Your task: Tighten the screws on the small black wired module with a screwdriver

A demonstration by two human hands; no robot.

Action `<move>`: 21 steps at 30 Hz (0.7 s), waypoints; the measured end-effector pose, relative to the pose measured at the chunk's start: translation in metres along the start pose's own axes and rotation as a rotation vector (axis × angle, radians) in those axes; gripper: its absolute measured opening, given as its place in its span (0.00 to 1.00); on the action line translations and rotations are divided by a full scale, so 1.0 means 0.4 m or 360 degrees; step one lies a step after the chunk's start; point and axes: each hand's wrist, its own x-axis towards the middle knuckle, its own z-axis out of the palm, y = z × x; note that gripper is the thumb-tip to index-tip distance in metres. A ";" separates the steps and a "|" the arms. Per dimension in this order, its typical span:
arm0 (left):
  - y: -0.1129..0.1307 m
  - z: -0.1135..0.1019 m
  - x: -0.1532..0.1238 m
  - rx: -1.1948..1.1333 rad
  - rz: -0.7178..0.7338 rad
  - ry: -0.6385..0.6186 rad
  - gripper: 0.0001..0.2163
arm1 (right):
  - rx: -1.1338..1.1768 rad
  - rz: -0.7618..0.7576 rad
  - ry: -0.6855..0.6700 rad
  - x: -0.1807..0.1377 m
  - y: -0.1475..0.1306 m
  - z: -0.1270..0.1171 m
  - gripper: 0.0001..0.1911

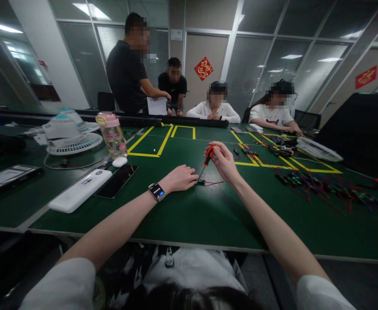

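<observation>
My right hand (221,159) grips a screwdriver (210,153) by its red and black handle, the shaft slanting down to the left. Its tip meets a small dark terminal piece (201,182) on the green table (176,219). Thin red and black wires (215,183) run out of that piece to the right. My left hand (183,177) lies low over the table with its fingertips at the piece's left side. Whether those fingers pinch it or only touch it is hard to make out. A watch (157,192) is on my left wrist.
Left stand a white power bank (81,191), a phone (117,181), a pink-lidded bottle (112,137) and white fans (68,133). Bundles of wired parts (334,189) lie at right. Yellow tape (158,150) marks the table. Several people are across it.
</observation>
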 end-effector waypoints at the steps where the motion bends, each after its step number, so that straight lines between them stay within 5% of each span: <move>1: 0.000 0.001 0.000 -0.0011 0.0000 0.0009 0.10 | 0.0019 0.0014 0.0000 0.000 0.000 0.000 0.19; 21: -0.015 0.044 -0.009 -0.0262 -0.0032 0.0151 0.11 | -0.0075 -0.0031 0.0105 0.001 0.006 -0.006 0.17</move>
